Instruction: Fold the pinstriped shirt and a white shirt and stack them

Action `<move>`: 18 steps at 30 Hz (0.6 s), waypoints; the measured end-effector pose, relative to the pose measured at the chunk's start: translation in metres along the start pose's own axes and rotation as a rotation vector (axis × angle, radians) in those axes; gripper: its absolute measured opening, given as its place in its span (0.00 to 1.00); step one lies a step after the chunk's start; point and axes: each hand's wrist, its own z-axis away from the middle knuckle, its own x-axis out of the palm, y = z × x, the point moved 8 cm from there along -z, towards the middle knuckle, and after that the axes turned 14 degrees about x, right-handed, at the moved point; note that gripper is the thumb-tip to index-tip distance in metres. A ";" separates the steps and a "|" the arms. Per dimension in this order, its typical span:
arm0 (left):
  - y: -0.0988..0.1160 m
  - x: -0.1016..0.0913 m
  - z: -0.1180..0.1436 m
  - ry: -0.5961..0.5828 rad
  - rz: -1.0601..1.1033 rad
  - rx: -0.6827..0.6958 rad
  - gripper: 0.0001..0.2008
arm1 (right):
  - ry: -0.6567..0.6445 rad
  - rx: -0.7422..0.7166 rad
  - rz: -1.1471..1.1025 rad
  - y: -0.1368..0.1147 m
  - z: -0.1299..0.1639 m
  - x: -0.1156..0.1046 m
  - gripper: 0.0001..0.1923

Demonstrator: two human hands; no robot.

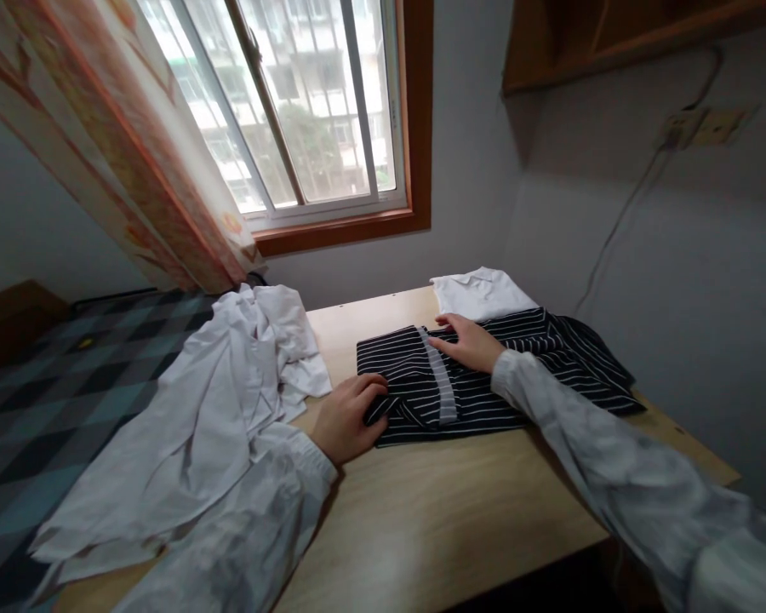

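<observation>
A black shirt with white stripes (485,396) lies partly folded on the wooden table (421,511), with a pale grey strip running across it. My left hand (351,417) is at its left edge, fingers curled round a fold of the dark cloth. On the upper middle of the shirt, beside the pale strip, rests my right hand (469,342), its fingers stretched out and apart. The far right end of the shirt spreads loosely towards the table's right edge.
A folded white shirt (485,292) lies behind the striped one. Rumpled white clothes (223,400) cover the table's left side, next to a bed with a checked cover (38,434). A cable (619,217) hangs down the right wall; a window and curtain are ahead.
</observation>
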 end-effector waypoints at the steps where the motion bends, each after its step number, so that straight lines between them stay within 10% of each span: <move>1: 0.002 0.000 0.000 -0.006 -0.004 0.034 0.15 | -0.025 0.052 0.012 0.000 -0.016 0.012 0.29; 9: 0.021 0.008 0.007 -0.061 0.026 0.238 0.11 | -0.072 0.094 -0.007 0.001 -0.053 0.071 0.19; 18: 0.030 0.008 0.007 -0.027 0.179 0.295 0.12 | -0.055 0.163 -0.460 0.008 -0.049 0.061 0.17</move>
